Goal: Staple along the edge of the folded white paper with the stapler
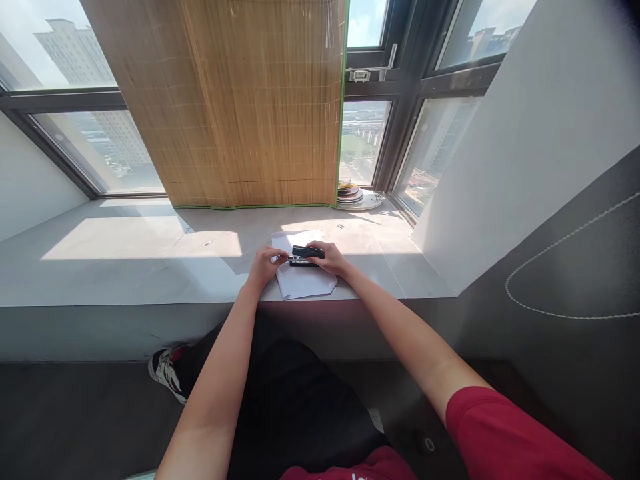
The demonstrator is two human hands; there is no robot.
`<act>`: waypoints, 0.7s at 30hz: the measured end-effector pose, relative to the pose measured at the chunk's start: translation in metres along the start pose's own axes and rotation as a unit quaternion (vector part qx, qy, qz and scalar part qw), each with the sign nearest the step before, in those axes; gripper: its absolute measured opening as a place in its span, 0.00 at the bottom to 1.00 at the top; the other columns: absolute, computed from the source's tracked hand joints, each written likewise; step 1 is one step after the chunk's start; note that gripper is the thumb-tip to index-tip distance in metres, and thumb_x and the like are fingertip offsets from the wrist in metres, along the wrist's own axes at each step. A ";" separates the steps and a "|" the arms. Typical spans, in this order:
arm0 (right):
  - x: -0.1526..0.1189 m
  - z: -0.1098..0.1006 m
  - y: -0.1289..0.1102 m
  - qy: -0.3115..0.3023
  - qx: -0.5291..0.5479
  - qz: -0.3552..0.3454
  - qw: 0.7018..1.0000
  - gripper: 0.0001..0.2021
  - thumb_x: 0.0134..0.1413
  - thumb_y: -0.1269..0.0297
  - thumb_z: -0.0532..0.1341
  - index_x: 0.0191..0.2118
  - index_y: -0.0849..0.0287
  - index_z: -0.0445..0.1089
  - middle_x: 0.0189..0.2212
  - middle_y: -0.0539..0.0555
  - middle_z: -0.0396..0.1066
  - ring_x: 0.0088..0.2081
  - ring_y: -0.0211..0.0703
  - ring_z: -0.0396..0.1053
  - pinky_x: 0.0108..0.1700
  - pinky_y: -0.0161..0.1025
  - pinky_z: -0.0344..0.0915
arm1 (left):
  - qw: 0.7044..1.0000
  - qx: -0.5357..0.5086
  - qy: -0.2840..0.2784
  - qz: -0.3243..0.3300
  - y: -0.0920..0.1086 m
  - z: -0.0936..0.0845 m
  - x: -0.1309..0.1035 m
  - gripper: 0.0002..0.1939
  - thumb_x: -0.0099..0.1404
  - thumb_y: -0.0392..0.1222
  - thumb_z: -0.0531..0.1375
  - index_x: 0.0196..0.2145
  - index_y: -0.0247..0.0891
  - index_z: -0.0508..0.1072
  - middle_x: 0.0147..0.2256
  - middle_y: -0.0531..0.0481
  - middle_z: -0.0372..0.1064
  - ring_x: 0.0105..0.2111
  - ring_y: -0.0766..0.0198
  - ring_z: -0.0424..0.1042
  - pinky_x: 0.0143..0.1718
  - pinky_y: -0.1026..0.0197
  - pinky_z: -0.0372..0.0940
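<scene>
A black stapler (307, 252) rests over white sheets of paper (307, 287) on the windowsill, its top arm lifted off its base and a metallic strip showing between them. My right hand (331, 259) is closed around the stapler's right end. At its left end, my left hand (266, 263) has its thumb and fingertips pinched together beside the metallic part. Whatever lies between those fingertips is too small to make out. Beyond the paper, a few tiny thin pieces (341, 226) lie on the sill.
The pale windowsill (200, 280) ends in a front edge just below the paper. A bamboo blind (250, 107) hangs behind it. Stacked plates (353, 195) stand in the far right corner by the window. A beaded cord (537, 310) loops along the right wall.
</scene>
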State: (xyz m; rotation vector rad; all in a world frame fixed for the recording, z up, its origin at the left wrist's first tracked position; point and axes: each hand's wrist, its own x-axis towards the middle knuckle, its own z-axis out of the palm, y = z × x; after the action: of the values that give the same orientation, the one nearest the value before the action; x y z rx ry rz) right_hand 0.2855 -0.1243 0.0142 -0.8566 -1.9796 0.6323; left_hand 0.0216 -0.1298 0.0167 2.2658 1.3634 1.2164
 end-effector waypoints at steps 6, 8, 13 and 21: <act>0.000 0.000 0.000 0.003 0.002 -0.003 1.000 0.15 0.54 0.59 0.66 0.47 0.55 0.77 0.44 0.54 0.79 0.44 0.50 0.75 0.51 0.45 0.67 | 0.999 -0.012 -0.009 -0.029 -0.006 -0.002 -0.001 0.06 0.60 0.42 0.69 0.35 0.49 0.86 0.35 0.50 0.81 0.39 0.53 0.73 0.45 0.51 0.70; 0.000 0.000 0.001 0.002 0.002 -0.002 1.000 0.15 0.54 0.59 0.66 0.47 0.55 0.76 0.45 0.54 0.79 0.45 0.50 0.74 0.51 0.45 0.67 | 1.000 -0.013 -0.010 -0.024 -0.006 -0.003 -0.001 0.06 0.60 0.42 0.68 0.36 0.49 0.85 0.35 0.50 0.82 0.38 0.54 0.72 0.44 0.52 0.70; 0.000 -0.001 -0.001 -0.001 -0.004 0.003 1.000 0.15 0.54 0.59 0.66 0.48 0.55 0.77 0.44 0.54 0.79 0.45 0.51 0.75 0.52 0.45 0.67 | 1.000 -0.017 0.003 -0.024 -0.002 -0.004 0.000 0.06 0.61 0.43 0.67 0.36 0.47 0.85 0.36 0.51 0.82 0.36 0.55 0.71 0.43 0.53 0.69; 0.000 0.001 0.004 0.005 -0.002 -0.012 1.000 0.15 0.55 0.59 0.66 0.48 0.54 0.77 0.44 0.54 0.79 0.45 0.50 0.75 0.51 0.44 0.68 | 0.999 -0.036 -0.028 -0.025 -0.006 -0.004 0.001 0.06 0.61 0.45 0.66 0.34 0.47 0.84 0.36 0.52 0.82 0.34 0.57 0.71 0.41 0.54 0.68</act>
State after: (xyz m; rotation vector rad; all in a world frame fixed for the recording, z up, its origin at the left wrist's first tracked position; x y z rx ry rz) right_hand 0.2864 -0.1214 0.0108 -0.8355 -1.9798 0.6074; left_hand 0.0156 -0.1271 0.0161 2.1864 1.3267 1.1583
